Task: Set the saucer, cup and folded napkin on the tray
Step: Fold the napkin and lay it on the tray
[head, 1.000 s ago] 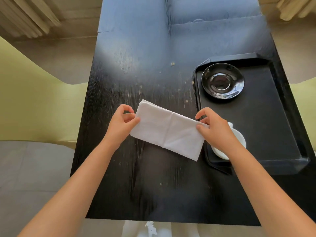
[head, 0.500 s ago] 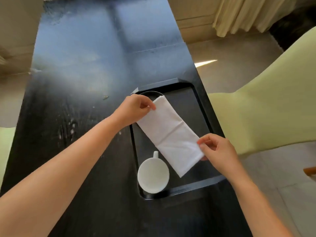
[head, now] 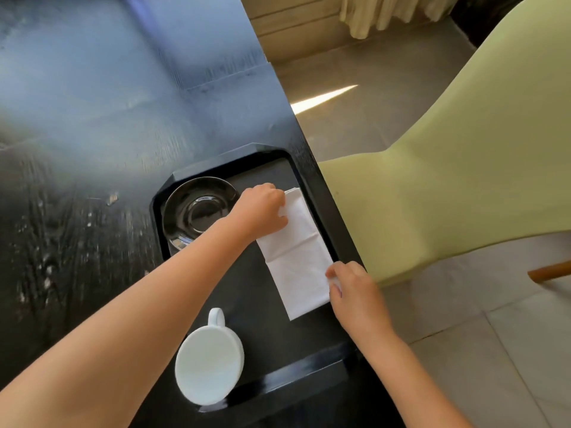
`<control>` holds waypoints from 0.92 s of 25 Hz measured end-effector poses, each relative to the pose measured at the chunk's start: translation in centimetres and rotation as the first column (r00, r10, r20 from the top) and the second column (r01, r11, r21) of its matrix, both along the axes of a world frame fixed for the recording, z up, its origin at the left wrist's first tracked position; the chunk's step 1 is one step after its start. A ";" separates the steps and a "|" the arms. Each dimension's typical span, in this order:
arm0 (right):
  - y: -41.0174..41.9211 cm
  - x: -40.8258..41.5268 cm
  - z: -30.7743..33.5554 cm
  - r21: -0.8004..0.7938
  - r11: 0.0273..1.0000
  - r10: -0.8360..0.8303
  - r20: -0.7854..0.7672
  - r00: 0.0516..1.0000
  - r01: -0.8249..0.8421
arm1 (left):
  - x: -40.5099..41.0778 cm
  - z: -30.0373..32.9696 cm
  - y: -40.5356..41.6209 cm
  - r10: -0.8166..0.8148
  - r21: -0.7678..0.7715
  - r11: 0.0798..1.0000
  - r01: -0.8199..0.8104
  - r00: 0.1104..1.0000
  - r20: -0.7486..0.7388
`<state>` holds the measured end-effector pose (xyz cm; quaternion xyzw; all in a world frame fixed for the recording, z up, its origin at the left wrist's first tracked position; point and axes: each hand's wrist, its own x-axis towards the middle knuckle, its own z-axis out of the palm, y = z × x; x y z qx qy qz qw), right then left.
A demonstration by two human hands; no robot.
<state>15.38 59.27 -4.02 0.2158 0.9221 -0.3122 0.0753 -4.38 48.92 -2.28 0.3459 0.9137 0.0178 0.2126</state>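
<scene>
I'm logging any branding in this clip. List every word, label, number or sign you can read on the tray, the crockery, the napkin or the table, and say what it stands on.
None: no readable text shows anywhere.
Black rectangular plastic tray: no label.
Glossy black round saucer: plain.
White ceramic cup: no print visible.
White folded cloth napkin, held by left hand and right hand: blank.
Black wooden table: only pale scuffs.
</scene>
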 end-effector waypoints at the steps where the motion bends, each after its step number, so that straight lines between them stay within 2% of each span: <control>1: 0.0 0.1 -0.1 0.063 0.997 0.040 0.000 0.999 -0.040 | 0.1 -0.2 0.1 -0.005 -0.011 1.000 0.005 1.000 -0.007; 5: -0.1 0.6 -0.5 0.241 0.958 0.158 0.000 0.987 -0.153 | 0.3 -1.4 0.3 -0.007 -0.009 1.000 0.007 1.000 -0.019; 10: 0.1 0.7 -1.6 0.416 0.895 0.204 -0.066 0.977 -0.158 | 2.1 -2.5 -0.6 -0.044 -0.042 0.998 0.041 0.997 -0.060; 13: 0.3 0.9 -2.7 0.445 0.838 0.379 -0.054 0.924 -0.317 | 4.0 -3.1 -1.6 -0.133 -0.066 0.990 0.126 0.983 -0.125; 15: 0.6 1.1 -3.5 0.459 0.793 0.475 -0.053 0.878 -0.401 | 4.8 -3.5 -1.8 -0.162 -0.061 0.985 0.158 0.986 -0.051; 18: 1.0 1.2 -4.3 0.455 0.775 0.487 0.011 0.874 -0.438 | 5.2 -3.8 -2.0 -0.158 -0.039 0.986 0.161 0.986 0.058; 23: 0.6 0.9 -3.8 0.458 0.781 0.484 -0.016 0.875 -0.424 | 5.2 -3.6 -2.3 -0.157 -0.035 0.987 0.159 0.985 0.067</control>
